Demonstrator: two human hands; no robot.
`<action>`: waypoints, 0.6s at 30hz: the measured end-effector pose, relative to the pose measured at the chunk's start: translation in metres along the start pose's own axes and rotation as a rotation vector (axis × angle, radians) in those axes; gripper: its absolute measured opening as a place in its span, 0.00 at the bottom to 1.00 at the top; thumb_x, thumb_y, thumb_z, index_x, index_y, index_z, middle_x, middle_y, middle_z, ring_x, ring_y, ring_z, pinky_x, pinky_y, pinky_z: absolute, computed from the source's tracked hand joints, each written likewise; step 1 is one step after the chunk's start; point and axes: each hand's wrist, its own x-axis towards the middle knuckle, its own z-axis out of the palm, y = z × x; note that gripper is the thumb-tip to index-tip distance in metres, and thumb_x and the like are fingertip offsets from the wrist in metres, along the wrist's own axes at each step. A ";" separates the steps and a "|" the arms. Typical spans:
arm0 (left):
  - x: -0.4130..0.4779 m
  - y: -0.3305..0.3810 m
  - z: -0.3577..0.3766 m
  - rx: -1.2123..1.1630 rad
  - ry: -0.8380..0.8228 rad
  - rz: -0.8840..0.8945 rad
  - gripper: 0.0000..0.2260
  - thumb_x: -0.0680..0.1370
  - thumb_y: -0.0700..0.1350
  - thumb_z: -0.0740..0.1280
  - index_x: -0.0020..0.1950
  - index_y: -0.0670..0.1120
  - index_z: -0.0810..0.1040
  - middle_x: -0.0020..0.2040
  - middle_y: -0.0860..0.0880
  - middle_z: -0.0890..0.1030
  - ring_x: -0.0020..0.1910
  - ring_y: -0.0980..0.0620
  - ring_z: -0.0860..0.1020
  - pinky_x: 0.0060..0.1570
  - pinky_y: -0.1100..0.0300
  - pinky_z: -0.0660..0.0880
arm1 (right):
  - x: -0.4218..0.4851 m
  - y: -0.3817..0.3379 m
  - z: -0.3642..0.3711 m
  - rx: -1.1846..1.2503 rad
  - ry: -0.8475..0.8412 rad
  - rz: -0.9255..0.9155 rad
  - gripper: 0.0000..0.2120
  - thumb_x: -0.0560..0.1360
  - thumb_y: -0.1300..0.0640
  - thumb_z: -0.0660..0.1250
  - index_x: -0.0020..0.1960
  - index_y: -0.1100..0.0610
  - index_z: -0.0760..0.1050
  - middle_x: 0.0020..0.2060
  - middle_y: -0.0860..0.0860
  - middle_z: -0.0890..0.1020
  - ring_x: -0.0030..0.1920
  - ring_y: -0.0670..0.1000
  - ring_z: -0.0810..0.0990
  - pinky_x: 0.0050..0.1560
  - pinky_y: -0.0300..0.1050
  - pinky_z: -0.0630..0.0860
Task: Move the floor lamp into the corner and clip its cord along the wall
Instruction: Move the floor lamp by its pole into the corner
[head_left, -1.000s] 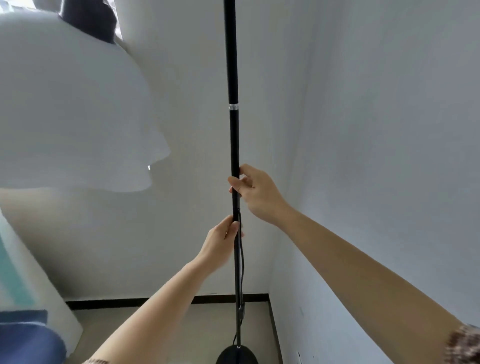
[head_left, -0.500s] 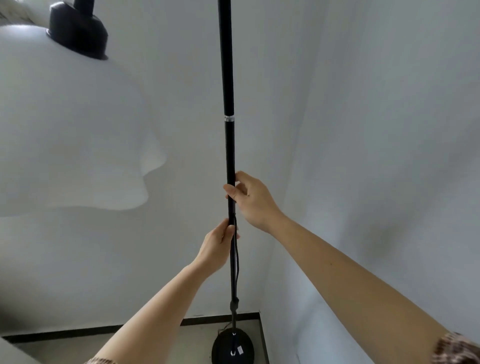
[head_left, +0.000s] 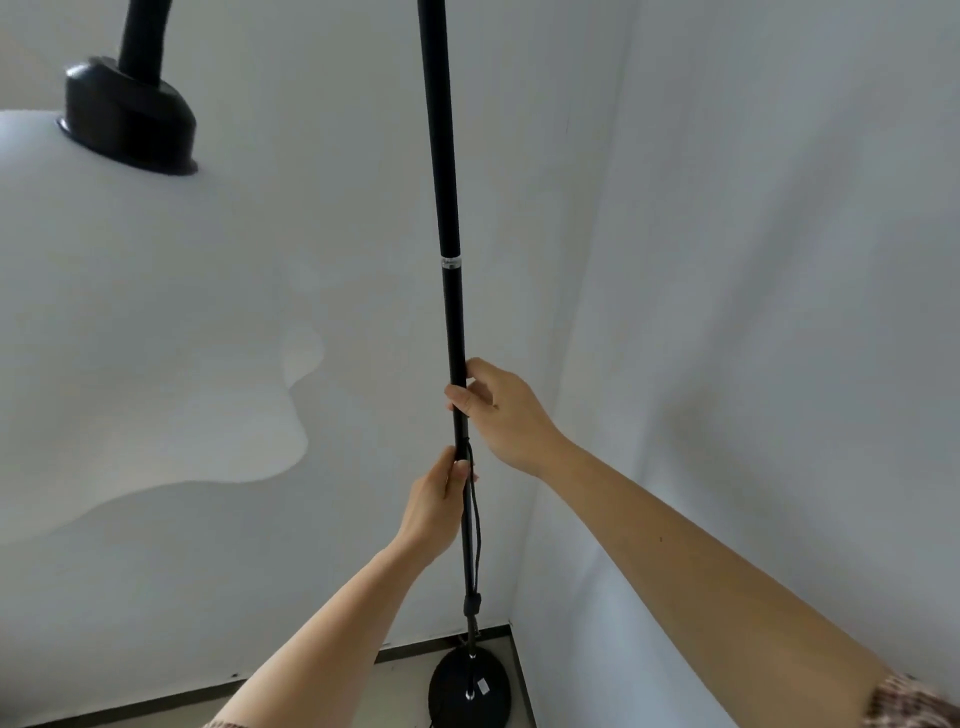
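Observation:
The floor lamp's black pole (head_left: 451, 312) stands upright close to the room corner. Its round black base (head_left: 469, 688) rests on the floor by the two walls. My right hand (head_left: 501, 413) grips the pole at mid-height. My left hand (head_left: 439, 504) grips it just below. A thin black cord (head_left: 477, 525) runs down the pole from my left hand to a small clamp (head_left: 471, 604). The white lampshade (head_left: 130, 322) with its black cap (head_left: 130, 122) hangs at the upper left.
Two white walls meet in a corner (head_left: 576, 364) right of the pole. A dark skirting board (head_left: 156, 701) runs along the foot of the left wall. A strip of pale floor (head_left: 395, 696) shows beside the base.
The lamp base has come fully into view, close to the corner. The shade has dropped lower in view, showing its black cap. Both hands keep their hold on the pole.

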 end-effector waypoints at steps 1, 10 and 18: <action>0.002 0.000 0.001 -0.005 -0.005 -0.002 0.11 0.82 0.50 0.53 0.52 0.47 0.73 0.45 0.49 0.80 0.49 0.44 0.79 0.53 0.42 0.76 | 0.002 0.002 -0.001 0.002 0.001 0.001 0.08 0.79 0.53 0.61 0.52 0.56 0.75 0.44 0.59 0.84 0.48 0.58 0.81 0.55 0.54 0.77; 0.016 -0.003 -0.004 0.022 -0.015 -0.001 0.12 0.81 0.52 0.55 0.50 0.46 0.72 0.48 0.36 0.80 0.42 0.44 0.76 0.50 0.39 0.76 | 0.019 0.010 -0.008 0.017 -0.086 -0.026 0.03 0.80 0.52 0.60 0.48 0.47 0.72 0.43 0.48 0.83 0.51 0.51 0.82 0.56 0.45 0.75; 0.016 -0.002 -0.016 -0.016 0.000 -0.060 0.07 0.80 0.51 0.59 0.45 0.57 0.74 0.42 0.54 0.81 0.47 0.42 0.80 0.52 0.44 0.77 | 0.025 0.007 0.001 0.021 -0.083 -0.042 0.03 0.79 0.50 0.61 0.48 0.46 0.73 0.42 0.47 0.84 0.49 0.58 0.82 0.54 0.49 0.76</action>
